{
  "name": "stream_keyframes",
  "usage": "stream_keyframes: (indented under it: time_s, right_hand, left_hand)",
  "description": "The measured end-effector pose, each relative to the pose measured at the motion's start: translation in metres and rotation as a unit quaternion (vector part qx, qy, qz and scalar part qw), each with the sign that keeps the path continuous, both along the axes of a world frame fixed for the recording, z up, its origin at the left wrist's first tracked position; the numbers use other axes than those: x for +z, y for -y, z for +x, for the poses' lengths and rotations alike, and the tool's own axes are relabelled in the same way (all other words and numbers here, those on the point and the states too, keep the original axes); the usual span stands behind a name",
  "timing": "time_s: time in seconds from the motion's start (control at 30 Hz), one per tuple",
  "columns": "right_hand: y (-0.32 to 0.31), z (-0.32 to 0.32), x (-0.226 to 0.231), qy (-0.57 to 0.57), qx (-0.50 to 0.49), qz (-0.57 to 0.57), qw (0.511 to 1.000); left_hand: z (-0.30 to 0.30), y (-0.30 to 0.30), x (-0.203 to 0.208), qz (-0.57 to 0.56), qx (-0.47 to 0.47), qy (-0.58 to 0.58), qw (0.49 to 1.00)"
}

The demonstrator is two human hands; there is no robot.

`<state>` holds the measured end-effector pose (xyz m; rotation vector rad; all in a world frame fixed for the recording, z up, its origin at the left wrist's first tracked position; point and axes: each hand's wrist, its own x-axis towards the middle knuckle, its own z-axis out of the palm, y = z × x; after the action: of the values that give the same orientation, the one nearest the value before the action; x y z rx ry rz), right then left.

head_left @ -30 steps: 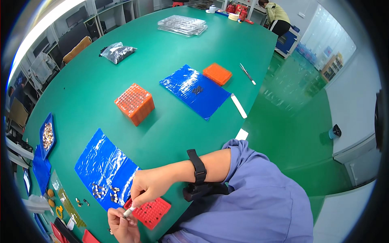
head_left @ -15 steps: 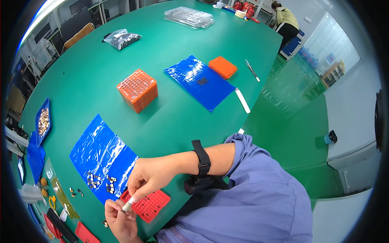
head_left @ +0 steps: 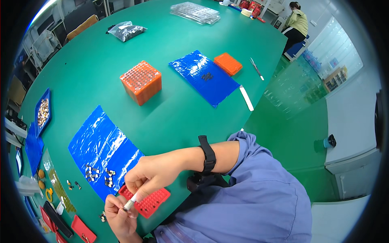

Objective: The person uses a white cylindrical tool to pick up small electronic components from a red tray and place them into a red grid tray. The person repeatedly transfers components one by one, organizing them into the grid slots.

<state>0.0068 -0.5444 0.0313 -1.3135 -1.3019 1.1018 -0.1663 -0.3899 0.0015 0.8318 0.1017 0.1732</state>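
Above the near edge of the green table (head_left: 182, 121), my left hand (head_left: 119, 216) is closed in a pinch. My right hand (head_left: 152, 174) reaches across from the right, its thumb and fingers pinched together against the left fingertips. A small pale cylindrical piece (head_left: 129, 204) shows between the two hands; its exact kind is too small to tell. Under my right hand lies a red tray (head_left: 156, 201) with rows of small holes and a few dark bits on it, partly hidden by the hands. Small black-and-white parts (head_left: 108, 178) lie on the blue sheet (head_left: 103, 141) beside it.
Ahead stands an orange block-shaped rack (head_left: 142, 83). Farther right are another blue sheet (head_left: 206, 89) with dark bits, an orange box (head_left: 228, 63) and tweezers (head_left: 256, 69). A blue tray of parts (head_left: 42, 113) sits left. A person (head_left: 296, 26) bends at the far right.
The view has shifted slightly, so the scene sits a little differently in the picture. Both hands keep their pinch on the small pale piece, with hardly any visible movement.
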Motion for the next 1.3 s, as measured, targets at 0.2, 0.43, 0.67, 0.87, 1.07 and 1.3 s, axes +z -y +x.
stream_keyframes:
  time_s: [0.2,0.43,0.67,0.87,1.07,1.3]
  right_hand:
    - [-0.002,0.002,0.003,0.035,-0.007,0.038,0.999]
    - [0.001,0.003,0.003,0.043,0.006,-0.007,0.999]
    - [-0.001,0.004,0.000,0.082,-0.021,0.049,0.995]
    - [0.000,0.003,0.002,0.012,-0.005,-0.020,1.000]
    - [0.000,0.008,0.002,0.062,0.019,-0.031,0.997]
    - [0.000,0.016,0.002,0.042,-0.010,-0.075,0.996]
  left_hand:
    - [-0.002,0.002,0.005,0.020,0.013,-0.022,0.999]
    - [0.002,-0.002,0.007,0.008,-0.043,0.000,0.999]
    - [0.001,-0.003,0.007,0.012,-0.057,0.002,0.998]
    - [0.003,-0.003,0.006,0.020,-0.062,0.014,0.998]
    - [0.004,-0.002,0.006,0.026,-0.059,0.001,0.998]
    - [0.004,-0.005,0.004,0.047,-0.029,0.005,0.998]
